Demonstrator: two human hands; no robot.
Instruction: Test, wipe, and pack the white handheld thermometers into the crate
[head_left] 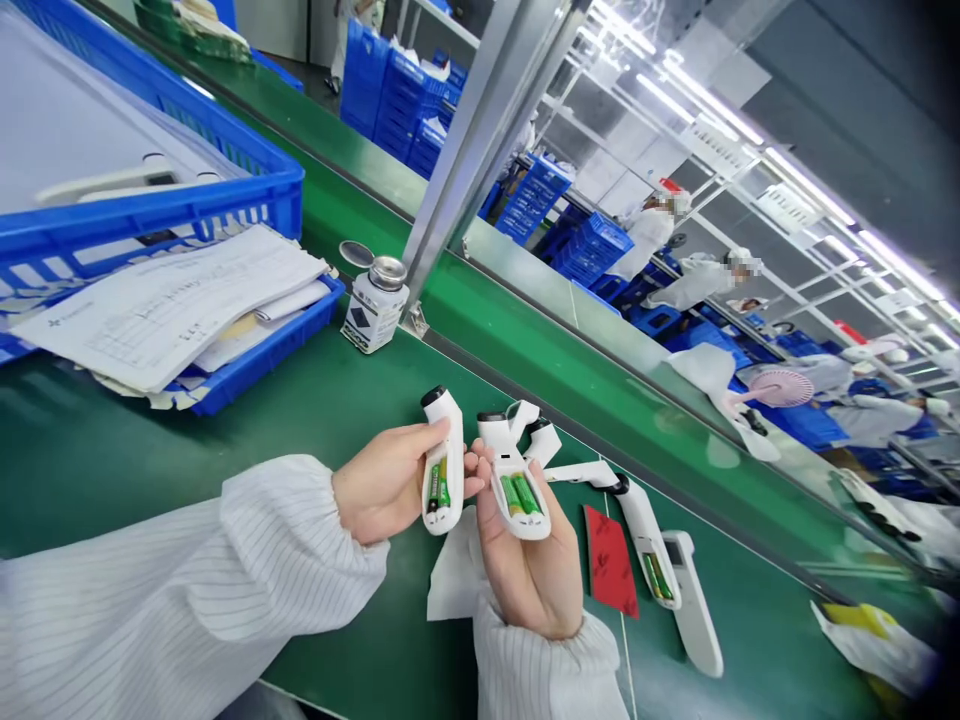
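Observation:
My left hand (386,480) is closed around a white infrared thermometer (452,440) with a black tip; green batteries show in its uncovered compartment. In my right hand (529,575) lies a second white thermometer (501,437), fingers wrapped about it, its two green batteries (521,494) facing up. The two thermometers are held side by side, a small gap between them. Just behind the right hand are more white thermometer pieces (544,440). To the right, another thermometer (641,520) with batteries rests against a white one with a small screen (697,610).
A red pad (609,560) and a white cloth or paper (448,580) lie on the green bench (375,640). An open-lidded metal-necked bottle (375,305) stands by the metal post (480,130). Blue trays (262,350) with papers (180,300) are at left. People work beyond the glass.

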